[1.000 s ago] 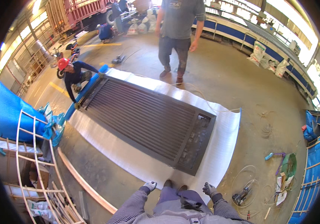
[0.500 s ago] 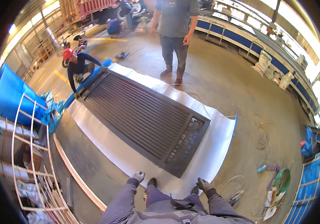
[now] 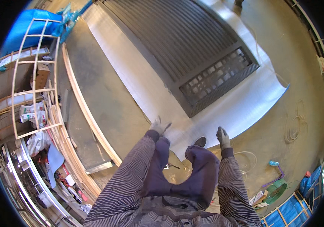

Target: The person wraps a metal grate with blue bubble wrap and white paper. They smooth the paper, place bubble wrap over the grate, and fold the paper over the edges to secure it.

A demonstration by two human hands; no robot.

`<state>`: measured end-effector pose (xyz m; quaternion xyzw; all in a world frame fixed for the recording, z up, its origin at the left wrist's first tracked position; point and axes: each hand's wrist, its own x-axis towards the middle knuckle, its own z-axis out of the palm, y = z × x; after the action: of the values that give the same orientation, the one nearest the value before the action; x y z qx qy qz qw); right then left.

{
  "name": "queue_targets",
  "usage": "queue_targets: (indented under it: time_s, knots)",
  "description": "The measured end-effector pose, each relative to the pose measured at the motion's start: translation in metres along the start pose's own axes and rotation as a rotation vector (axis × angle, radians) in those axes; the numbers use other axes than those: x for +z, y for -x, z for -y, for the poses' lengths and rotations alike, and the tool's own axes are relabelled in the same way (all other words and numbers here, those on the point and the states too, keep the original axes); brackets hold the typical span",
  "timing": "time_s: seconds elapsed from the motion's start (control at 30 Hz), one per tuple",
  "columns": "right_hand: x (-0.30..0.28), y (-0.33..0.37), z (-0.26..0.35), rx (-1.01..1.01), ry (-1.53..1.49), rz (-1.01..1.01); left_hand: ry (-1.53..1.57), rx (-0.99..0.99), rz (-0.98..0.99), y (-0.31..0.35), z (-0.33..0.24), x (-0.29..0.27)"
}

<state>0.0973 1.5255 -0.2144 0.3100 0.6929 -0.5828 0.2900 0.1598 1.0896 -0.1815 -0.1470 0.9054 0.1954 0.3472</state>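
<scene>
A white, shiny foam-like sheet (image 3: 128,79) lies on the floor before me. On it rests a large dark slatted panel (image 3: 169,41) with a latticework end section (image 3: 215,75) towards me. My left hand (image 3: 160,126), in a grey glove, is over the near part of the sheet with its fingers spread and nothing in it. My right hand (image 3: 223,137), also gloved, is by the sheet's near right edge. Its fingers reach forward, a little bent, and hold nothing that I can see. Whether either hand touches the sheet is unclear.
Long wooden strips (image 3: 86,106) and a pale wooden frame (image 3: 37,62) are on the left, beside blue wrapping (image 3: 25,28). A coiled hose (image 3: 293,128) lies at the right, with a green roll (image 3: 275,191) nearer. A person's foot (image 3: 238,2) shows at the top.
My view has tipped down and come closer to the panel. Both hands have moved forward, and the left has spread its fingers. The crouching person has left the view; the standing one shows only a foot.
</scene>
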Motion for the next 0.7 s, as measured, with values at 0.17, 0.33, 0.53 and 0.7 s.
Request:
queue_targets:
  time_s: [0.17, 0.33, 0.53, 0.7]
  knots:
    - [0.032, -0.180, -0.067, 0.017, -0.103, -0.181, 0.881, -0.169, -0.425, -0.188, 0.016, 0.095]
    - [0.079, -0.308, -0.092, -0.025, -0.158, -0.368, 1.182, -0.278, -0.625, -0.317, 0.018, 0.148]
    - [0.128, -0.306, -0.092, -0.178, -0.255, -0.427, 0.978, -0.326, -0.090, -0.322, -0.003, 0.163]
    - [0.129, -0.301, -0.055, -0.130, -0.200, -0.273, 0.900, -0.393, -0.435, -0.313, -0.020, 0.150]
